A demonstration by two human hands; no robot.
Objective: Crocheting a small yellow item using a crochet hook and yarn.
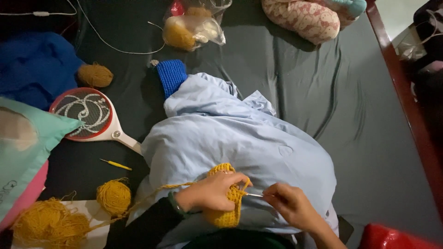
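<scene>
Crocheting Position: Hands on Yellow Piece

Pinching the yellow crochet piece, the left hand is curled shut over its top edge. The right hand, just right of the piece, grips a crochet hook whose tip meets it. The piece rests on a light-blue blanket. 1 yarn ball lies left of the piece.

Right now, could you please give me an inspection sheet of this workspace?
Surface: dark bedsheet, pale blue blanket over lap.
Job's things: yellow crochet piece, crochet hook, yarn ball, loose yarn heap.
Clutter: racket swatter, spare hook, blue knit, bag of yarn, pillows.
Grippers: left hand holds the piece; right hand holds the hook.
Cables: white cord.
Surroundings: wooden bed rail.
</scene>
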